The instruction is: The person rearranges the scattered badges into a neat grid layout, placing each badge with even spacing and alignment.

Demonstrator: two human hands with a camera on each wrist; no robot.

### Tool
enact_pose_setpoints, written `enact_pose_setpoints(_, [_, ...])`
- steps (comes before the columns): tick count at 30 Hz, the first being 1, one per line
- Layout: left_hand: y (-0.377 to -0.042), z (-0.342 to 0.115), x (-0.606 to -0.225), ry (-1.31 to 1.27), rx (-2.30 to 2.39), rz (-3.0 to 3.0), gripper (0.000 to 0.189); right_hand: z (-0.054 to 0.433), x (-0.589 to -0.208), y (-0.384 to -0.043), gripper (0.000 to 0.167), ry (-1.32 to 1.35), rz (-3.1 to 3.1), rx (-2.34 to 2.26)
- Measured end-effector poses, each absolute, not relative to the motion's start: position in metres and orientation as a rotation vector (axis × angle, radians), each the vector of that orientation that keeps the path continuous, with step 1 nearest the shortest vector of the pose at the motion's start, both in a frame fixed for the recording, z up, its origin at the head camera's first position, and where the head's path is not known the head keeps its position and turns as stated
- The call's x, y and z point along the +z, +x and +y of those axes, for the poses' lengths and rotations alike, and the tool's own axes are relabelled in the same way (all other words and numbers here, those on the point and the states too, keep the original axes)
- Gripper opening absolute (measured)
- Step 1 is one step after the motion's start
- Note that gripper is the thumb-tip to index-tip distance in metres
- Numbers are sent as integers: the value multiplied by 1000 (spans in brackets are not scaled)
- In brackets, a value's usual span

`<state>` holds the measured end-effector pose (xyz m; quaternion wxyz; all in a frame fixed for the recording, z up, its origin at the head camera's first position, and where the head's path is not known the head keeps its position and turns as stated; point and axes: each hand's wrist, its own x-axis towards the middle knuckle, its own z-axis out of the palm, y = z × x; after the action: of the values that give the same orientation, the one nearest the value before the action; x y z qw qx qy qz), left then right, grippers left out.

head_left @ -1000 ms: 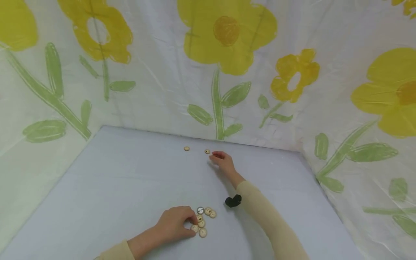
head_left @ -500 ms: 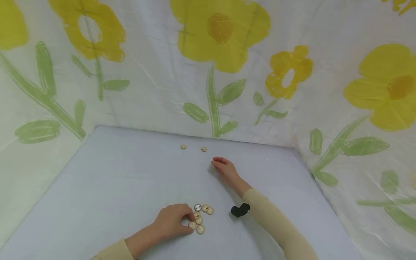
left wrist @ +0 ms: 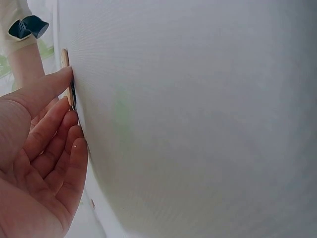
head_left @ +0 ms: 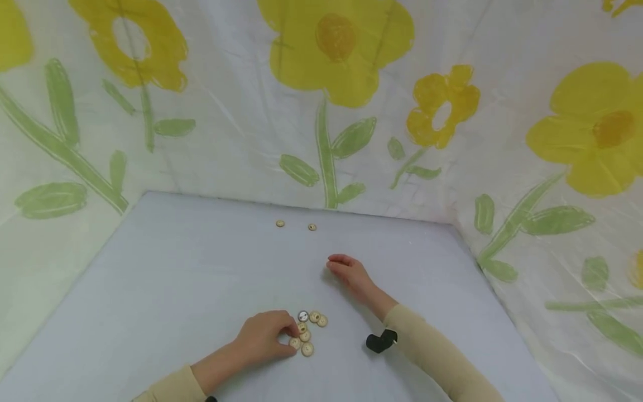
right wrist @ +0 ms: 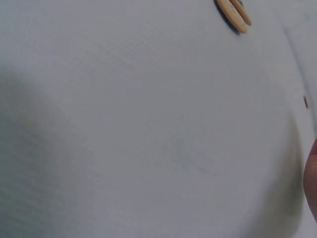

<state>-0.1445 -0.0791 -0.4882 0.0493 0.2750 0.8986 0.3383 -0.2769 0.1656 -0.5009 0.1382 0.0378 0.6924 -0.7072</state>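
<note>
The left hand (head_left: 263,336) comes in from the seven o'clock side of the head view, its thumb and forefinger pinching a tan button (head_left: 295,343) at the eight o'clock edge of a small group of round discs on the pale table (head_left: 191,279). In that group a silvery disc (head_left: 303,316) sits at twelve o'clock, an overlapping pair of tan buttons (head_left: 322,321) between one and two, and another button (head_left: 307,349) at six. The right hand (head_left: 354,279) is well apart from the group at one o'clock, fingers loosely bent with the thumb near the forefinger; whether their tips meet I cannot tell. From that hand, two more buttons (head_left: 312,227) lie at ten and eleven o'clock, near the table's far edge. A black object (head_left: 382,341) is on the right sleeve (head_left: 437,352), and a sheet (head_left: 231,111) with yellow flowers rises at twelve
</note>
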Motion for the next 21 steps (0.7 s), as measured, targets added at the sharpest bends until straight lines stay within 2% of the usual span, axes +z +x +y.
enact_pose_setpoints(21, [-145, -77, -487, 815, 1004, 2741, 22, 176, -504, -233, 34, -89, 2076, -1801])
